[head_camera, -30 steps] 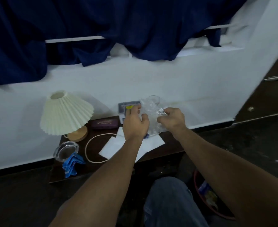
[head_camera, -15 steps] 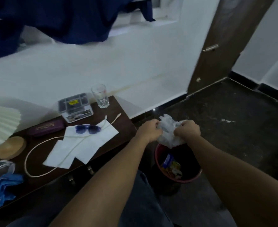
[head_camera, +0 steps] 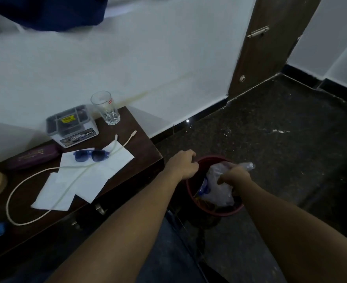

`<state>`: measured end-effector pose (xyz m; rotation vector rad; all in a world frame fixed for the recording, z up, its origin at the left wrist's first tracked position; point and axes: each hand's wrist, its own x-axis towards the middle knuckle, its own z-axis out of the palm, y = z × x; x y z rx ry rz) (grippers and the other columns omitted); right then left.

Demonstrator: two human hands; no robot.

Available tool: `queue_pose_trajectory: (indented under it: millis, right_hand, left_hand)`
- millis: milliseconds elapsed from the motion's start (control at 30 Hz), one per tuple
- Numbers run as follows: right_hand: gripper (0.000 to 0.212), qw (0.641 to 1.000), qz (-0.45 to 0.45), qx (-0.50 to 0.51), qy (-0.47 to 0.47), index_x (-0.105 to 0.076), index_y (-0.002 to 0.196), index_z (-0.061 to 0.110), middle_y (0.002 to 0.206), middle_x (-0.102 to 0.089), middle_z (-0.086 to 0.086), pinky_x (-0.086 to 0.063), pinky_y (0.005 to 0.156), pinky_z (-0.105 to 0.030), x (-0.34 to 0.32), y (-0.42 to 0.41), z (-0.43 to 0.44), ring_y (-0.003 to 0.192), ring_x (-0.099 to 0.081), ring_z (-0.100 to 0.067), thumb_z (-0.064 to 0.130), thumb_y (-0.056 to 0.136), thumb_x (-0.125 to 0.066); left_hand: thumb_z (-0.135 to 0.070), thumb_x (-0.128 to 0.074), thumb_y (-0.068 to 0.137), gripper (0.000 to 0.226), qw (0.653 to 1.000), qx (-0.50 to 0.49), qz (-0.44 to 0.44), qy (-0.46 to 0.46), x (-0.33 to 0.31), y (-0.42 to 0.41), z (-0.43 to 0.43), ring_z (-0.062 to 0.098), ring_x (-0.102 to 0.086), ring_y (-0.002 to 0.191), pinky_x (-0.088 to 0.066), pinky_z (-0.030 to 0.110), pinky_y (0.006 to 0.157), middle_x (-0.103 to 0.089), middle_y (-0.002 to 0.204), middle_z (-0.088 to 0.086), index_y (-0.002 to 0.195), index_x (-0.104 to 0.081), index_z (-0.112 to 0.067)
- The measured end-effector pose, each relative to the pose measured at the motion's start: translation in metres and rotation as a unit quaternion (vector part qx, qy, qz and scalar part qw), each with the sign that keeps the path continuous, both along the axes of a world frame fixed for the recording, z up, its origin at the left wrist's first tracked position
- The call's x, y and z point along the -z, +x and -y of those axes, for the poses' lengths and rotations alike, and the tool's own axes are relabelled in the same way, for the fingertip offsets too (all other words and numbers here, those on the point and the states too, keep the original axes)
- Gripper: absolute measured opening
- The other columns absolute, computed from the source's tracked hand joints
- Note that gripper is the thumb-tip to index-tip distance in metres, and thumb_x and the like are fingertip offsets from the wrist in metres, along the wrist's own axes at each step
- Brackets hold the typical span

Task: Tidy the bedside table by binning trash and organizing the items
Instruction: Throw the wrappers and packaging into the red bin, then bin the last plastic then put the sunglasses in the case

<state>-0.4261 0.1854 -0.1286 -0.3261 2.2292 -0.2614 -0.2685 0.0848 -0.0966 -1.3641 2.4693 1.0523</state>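
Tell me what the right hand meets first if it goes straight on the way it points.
The right hand, gripping crumpled plastic, would likely meet the wrappers in the red bin; depth unclear.

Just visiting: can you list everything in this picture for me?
table: one, dark brown, left
glass: one, clear, table's back right corner
box: one, grey, beside glass
sunglasses: one pair, blue, on papers
papers: several, white, table middle
cable: one, cream, looped across papers
case: one, purple, left of sunglasses
bin: one, red, floor right of table
plastic bag: one, whitish, partly in bin
door: one, brown, upper right
curtain: one, dark blue, top left
left hand: one, fingers curled, at bin's rim
right hand: one, grips plastic bag over bin
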Motion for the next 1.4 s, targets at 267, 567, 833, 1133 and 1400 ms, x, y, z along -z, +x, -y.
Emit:
queue_pose_trajectory:
  millis: [267,567,833,1133,1400]
  right_hand:
    - [0.039,0.994,-0.087,-0.060,-0.038,-0.061,0.123,0.001,0.088,-0.065,-0.016,-0.064,0.069,-0.042,-0.013,0.013,0.011,0.075,-0.069,-0.031,0.019,0.089,-0.067]
    - [0.028,0.927,-0.165,-0.196,-0.272,-0.078,0.107,0.022,0.115,-0.073,-0.012,-0.051,0.091,-0.034,-0.078,0.135,0.104,0.110,-0.066,-0.036,0.018,0.083,-0.065]
    - [0.018,0.814,-0.129,-0.436,-0.362,-0.080,0.091,0.022,0.101,-0.076,-0.006,-0.051,0.081,-0.029,-0.129,0.352,0.164,0.100,-0.069,-0.031,0.023,0.089,-0.062]
    - [0.034,0.769,-0.045,-0.567,-0.291,-0.076,0.103,0.022,0.100,-0.074,-0.006,-0.060,0.081,-0.040,-0.122,0.506,0.136,0.089,-0.072,-0.029,0.047,0.082,-0.067]
    - [0.057,0.766,-0.067,-0.605,-0.206,-0.068,0.109,0.015,0.112,-0.067,-0.008,-0.050,0.073,-0.033,-0.091,0.536,0.129,0.101,-0.065,-0.028,0.059,0.074,-0.075]
  left_hand:
    - [-0.030,-0.053,0.097,0.050,0.998,-0.034,-0.032,-0.040,-0.019,0.029,0.007,0.025,-0.056,0.128,-0.049,0.043,0.103,-0.054,0.144,0.007,0.147,-0.049,-0.023]
    - [-0.025,-0.053,0.091,0.031,0.957,-0.228,-0.080,-0.159,-0.081,0.122,0.022,0.032,-0.064,0.114,-0.053,0.038,0.091,-0.070,0.123,0.006,0.116,-0.071,-0.023]
    - [-0.028,-0.051,0.091,0.027,0.867,-0.430,-0.032,-0.251,-0.109,0.306,0.037,0.034,-0.068,0.104,-0.053,0.036,0.081,-0.074,0.108,0.010,0.104,-0.072,-0.018]
    - [-0.033,-0.057,0.091,0.031,0.767,-0.604,0.100,-0.190,-0.095,0.475,0.004,0.032,-0.065,0.103,-0.050,0.036,0.074,-0.065,0.112,0.011,0.112,-0.064,-0.011]
    - [-0.031,-0.057,0.094,0.026,0.788,-0.594,0.156,-0.044,-0.055,0.495,-0.008,0.023,-0.069,0.085,-0.050,0.035,0.067,-0.072,0.095,0.008,0.106,-0.067,-0.010]
